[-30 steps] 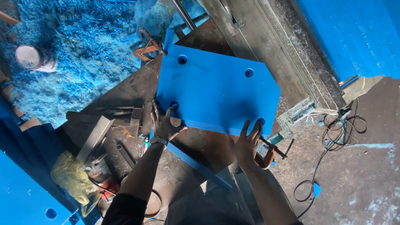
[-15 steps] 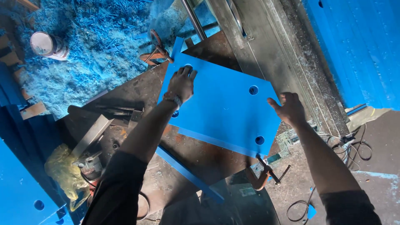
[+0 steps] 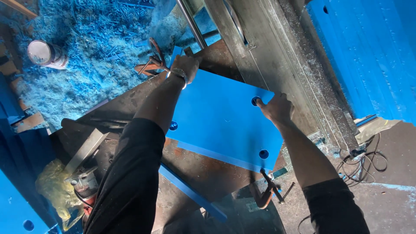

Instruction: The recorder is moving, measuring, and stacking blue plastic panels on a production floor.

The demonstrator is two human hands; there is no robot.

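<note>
Left hand (image 3: pixel 184 67) curls over the far-left corner of the blue panel (image 3: pixel 221 121) lying on the bench (image 3: pixel 117 108), right hand (image 3: pixel 275 107) hooks its far-right hole; looks stiff, heavy, slick, so grip edges.

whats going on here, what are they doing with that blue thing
A person is handling a large flat blue plate with round holes on a dark metal workbench. The left hand grips its far corner; the right hand holds the edge at a hole. A metal clamp sits at the near corner, and blue shavings cover the floor.
</note>
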